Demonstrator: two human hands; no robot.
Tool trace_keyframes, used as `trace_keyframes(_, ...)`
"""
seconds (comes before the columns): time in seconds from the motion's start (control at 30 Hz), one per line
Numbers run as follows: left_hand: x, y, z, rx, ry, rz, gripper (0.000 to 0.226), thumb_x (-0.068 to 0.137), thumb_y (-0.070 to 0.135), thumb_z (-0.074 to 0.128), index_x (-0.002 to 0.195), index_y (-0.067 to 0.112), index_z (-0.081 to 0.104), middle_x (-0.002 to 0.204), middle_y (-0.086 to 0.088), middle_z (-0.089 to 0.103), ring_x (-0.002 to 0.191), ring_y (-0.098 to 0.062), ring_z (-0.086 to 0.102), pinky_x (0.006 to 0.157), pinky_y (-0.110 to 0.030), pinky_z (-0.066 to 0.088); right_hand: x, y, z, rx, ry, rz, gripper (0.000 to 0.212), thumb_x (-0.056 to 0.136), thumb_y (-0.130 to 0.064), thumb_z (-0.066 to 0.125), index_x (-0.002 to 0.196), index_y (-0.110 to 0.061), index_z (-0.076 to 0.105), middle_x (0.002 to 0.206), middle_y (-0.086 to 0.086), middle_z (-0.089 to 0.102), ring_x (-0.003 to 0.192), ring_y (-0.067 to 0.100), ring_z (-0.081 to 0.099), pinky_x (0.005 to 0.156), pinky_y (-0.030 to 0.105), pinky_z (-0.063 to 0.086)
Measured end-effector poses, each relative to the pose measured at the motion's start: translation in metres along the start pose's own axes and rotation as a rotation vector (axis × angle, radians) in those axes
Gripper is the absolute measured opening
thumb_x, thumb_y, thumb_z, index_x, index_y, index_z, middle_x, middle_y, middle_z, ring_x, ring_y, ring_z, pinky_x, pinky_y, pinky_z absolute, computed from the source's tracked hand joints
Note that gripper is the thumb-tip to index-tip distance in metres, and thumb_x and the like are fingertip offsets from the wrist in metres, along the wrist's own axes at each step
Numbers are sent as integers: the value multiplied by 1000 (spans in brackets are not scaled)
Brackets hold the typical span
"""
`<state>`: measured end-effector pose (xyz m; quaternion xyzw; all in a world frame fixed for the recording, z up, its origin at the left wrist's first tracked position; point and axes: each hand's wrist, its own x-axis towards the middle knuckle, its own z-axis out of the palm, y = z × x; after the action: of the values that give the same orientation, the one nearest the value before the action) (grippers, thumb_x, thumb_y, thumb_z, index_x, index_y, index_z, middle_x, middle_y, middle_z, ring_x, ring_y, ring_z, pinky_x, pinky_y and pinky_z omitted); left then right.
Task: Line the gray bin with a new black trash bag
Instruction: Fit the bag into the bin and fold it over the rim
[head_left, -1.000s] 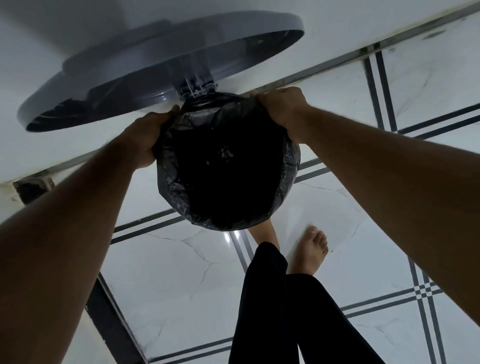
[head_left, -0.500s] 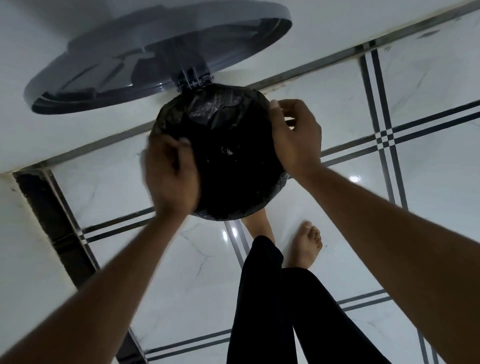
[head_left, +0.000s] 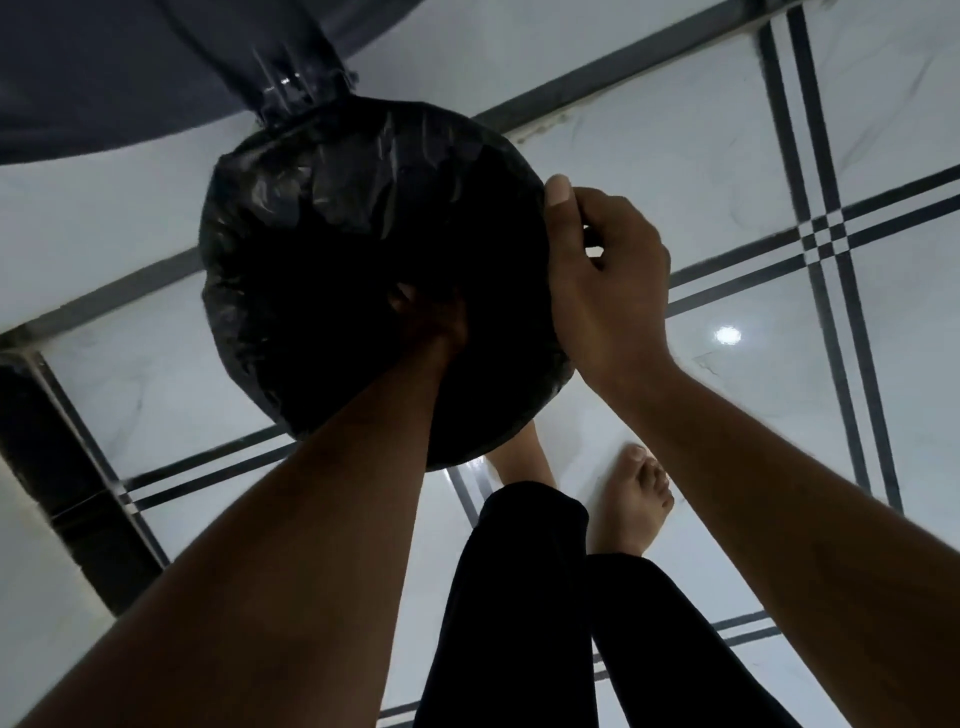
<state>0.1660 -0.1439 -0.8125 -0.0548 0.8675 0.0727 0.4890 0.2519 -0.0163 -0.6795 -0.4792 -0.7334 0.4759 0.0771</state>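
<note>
A round bin stands on the floor below me, its mouth and rim wrapped in the black trash bag (head_left: 322, 208); the gray body is hidden under the plastic. Its gray lid (head_left: 130, 67) stands raised on a hinge (head_left: 298, 88) at the far side. My left hand (head_left: 434, 322) reaches down inside the lined opening, and its fingers are lost in the dark. My right hand (head_left: 605, 275) pinches the bag's edge at the right side of the rim.
The floor is glossy white tile with dark stripe lines (head_left: 826, 239). A white wall meets it behind the bin. My bare feet (head_left: 636, 499) and black trouser legs (head_left: 524, 597) stand just in front of the bin. A dark strip (head_left: 57, 467) runs along the left.
My left hand has gone from the bin's left rim down into the bag. My right hand stays at the right rim. The camera has moved closer to the bin.
</note>
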Motion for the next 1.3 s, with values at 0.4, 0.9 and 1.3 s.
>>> trace_keyframes(0.4, -144, -13, -57, -275, 277, 158, 30, 96, 16, 56, 121, 12, 73, 127, -14, 69, 119, -33, 63, 89, -32, 45, -12, -28, -22, -15, -10, 223, 51, 107, -68, 45, 126, -28, 72, 121, -13, 71, 122, 12, 65, 106, 39, 55)
trace_keyframes(0.9, -210, -77, -72, -1688, 29, -513, 52, 104, 54, 43, 137, 19, 64, 130, -7, 73, 122, -29, 68, 113, -51, 49, -52, -64, -36, 377, -169, 1013, 30, 116, -34, 43, 123, -19, 69, 104, -4, 73, 78, 8, 67, 50, 19, 52)
trace_keyframes(1.3, -196, -48, -119, -1206, 534, -261, 39, 104, 55, 42, 124, 28, 62, 108, 14, 63, 103, -12, 61, 90, -34, 49, -24, -84, -28, 6, -168, 350, 52, 114, -56, 39, 152, -25, 55, 133, -6, 67, 123, 16, 62, 108, 41, 51)
